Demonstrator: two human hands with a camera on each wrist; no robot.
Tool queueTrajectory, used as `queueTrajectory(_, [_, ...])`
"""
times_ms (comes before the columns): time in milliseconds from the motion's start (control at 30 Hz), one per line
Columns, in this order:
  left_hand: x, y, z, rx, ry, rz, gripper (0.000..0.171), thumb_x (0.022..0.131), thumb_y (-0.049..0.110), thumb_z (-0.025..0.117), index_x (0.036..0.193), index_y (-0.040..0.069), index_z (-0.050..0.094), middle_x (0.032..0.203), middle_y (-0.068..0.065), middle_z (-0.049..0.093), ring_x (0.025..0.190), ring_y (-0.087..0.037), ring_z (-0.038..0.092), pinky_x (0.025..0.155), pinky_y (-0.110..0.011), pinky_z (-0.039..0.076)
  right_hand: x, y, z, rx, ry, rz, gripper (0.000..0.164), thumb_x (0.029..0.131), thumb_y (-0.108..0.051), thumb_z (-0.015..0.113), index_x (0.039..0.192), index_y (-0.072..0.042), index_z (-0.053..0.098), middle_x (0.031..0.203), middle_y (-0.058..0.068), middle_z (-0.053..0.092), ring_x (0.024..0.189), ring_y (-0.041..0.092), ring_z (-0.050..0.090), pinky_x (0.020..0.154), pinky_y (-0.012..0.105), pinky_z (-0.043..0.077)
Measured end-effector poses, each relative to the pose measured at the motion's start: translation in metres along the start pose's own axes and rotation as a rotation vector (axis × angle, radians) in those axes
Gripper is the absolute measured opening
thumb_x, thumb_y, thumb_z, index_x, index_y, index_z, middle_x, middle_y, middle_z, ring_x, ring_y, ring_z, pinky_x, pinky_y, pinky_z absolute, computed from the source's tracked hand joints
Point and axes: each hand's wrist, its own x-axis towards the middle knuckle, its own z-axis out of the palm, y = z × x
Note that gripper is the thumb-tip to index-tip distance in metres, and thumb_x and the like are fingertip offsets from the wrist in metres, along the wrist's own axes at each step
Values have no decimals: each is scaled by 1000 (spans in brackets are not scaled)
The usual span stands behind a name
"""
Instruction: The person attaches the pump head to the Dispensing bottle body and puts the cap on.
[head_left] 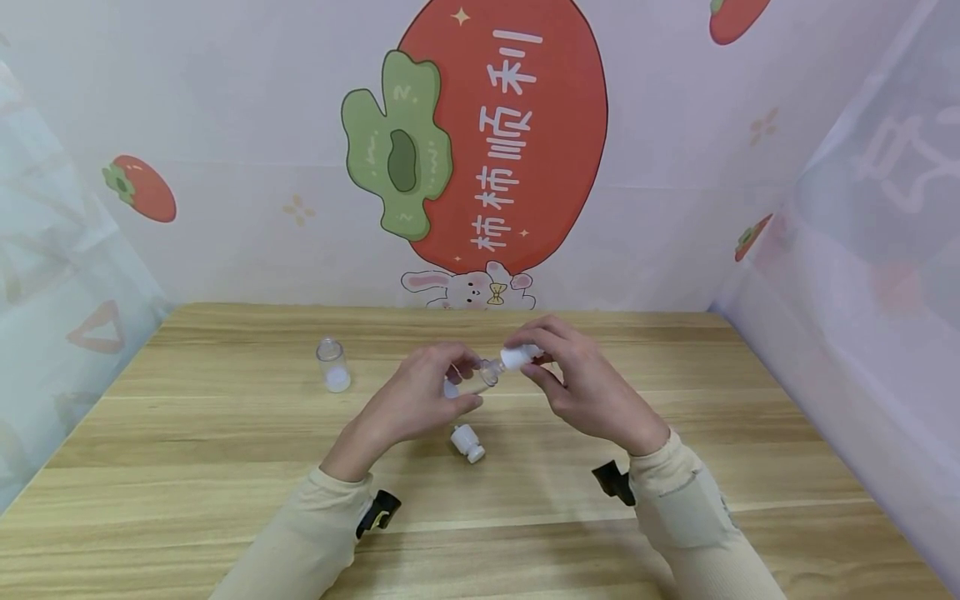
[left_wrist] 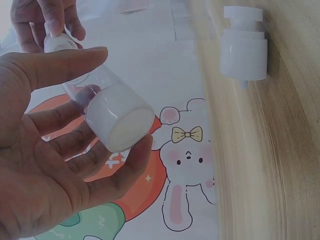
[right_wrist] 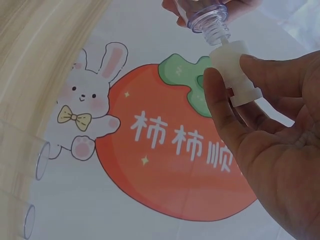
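Observation:
My left hand [head_left: 423, 392] grips a clear bottle [left_wrist: 120, 117] with a white base, thumb on one side and fingers on the other. The bottle lies tilted, its neck toward the right hand. My right hand [head_left: 581, 383] pinches a white pump head [right_wrist: 232, 70] between thumb and fingers. In the right wrist view, the pump's thin stem is at the mouth of the bottle's threaded neck [right_wrist: 216, 32], with a short gap between collar and threads. A second white pump head [head_left: 468, 443] lies on the table below the left hand.
Another clear bottle [head_left: 332, 365] with a white bottom stands on the wooden table [head_left: 225, 467], to the left. Two clear cylinders, one a clear tube [right_wrist: 37, 160], show at the left edge of the right wrist view. A printed backdrop [head_left: 247, 125] rises behind the table.

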Motion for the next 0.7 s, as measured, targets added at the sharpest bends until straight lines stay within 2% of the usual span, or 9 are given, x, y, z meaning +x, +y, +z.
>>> queueTrajectory(133, [0,1,0,-4,-2,-4,32,83,12,84,111,5,70,97,-1,66,91,-22,63,81,-35,53,1,-1,1,-2,-6,-11,33,89,11,71,118,-5,66,116,2,60,97,12,62,83,27,56])
queueTrajectory(400, [0,0,0,0,7,10,32,83,12,84,110,5,70,96,0,65,88,-17,61,80,-33,53,1,-1,3,2,-16,-17,33,88,11,71,117,-5,66,117,3,60,99,14,62,84,27,56])
queueTrajectory(700, [-1,0,0,-15,-1,19,32,83,11,83,111,5,70,100,-6,67,93,-27,65,81,-35,53,1,-2,6,-9,-23,-21,33,88,10,71,117,-5,66,116,2,61,99,13,63,84,26,56])
